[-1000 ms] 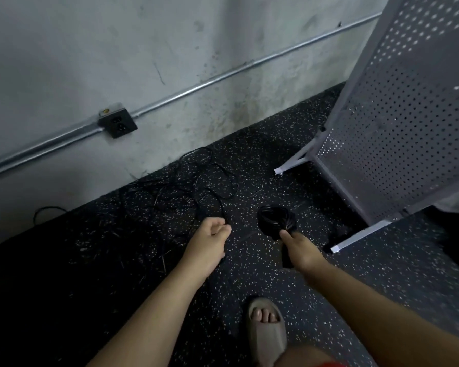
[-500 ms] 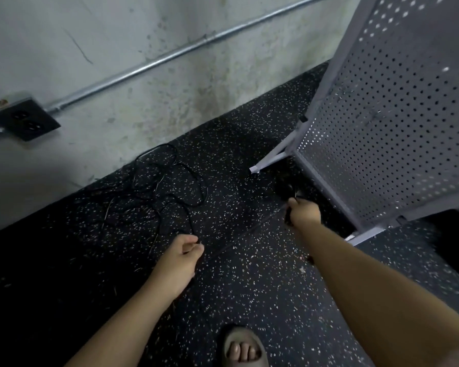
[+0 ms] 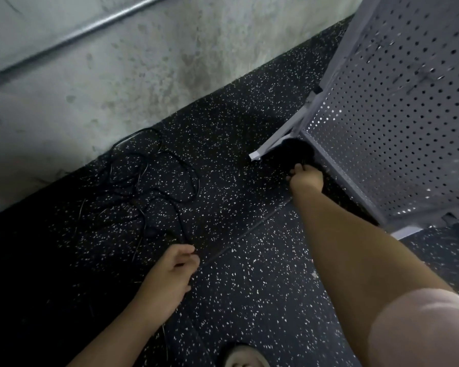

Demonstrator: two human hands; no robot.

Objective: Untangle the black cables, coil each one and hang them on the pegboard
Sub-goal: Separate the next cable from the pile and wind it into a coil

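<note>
The task looks partly done, with most of it left. The right hand (image 3: 306,178) reaches out low toward the base of the grey perforated metal pegboard (image 3: 398,115). Its fingers are curled round the near edge of a coiled bundle of black cable (image 3: 298,151). That bundle sits in shadow just beside the board's white metal foot (image 3: 272,145), so one cable appears to be freed and coiled. It is not yet hung: it is down near the black rubber floor flecked with white (image 3: 249,287), well below the board's upper holes. Whether the bundle rests on the floor or is held just above it cannot be told. A few dark, blurred marks on the board may be hooks, and nothing can be made out hanging from them.

The loose tangle of thin black cables (image 3: 154,181) lies spread in overlapping loops on the floor near the foot of the stained concrete wall (image 3: 143,62). It is well apart from the coiled bundle. The left hand (image 3: 174,268) is low over the floor at the tangle's near edge. Its thumb and curled fingers are pressed together, pinching a thin black strand (image 3: 184,234) that runs back into the loops.

Judging by this, at least one more cable must be separated, coiled and hung, and the coiled bundle must be lifted onto a peg.
</note>
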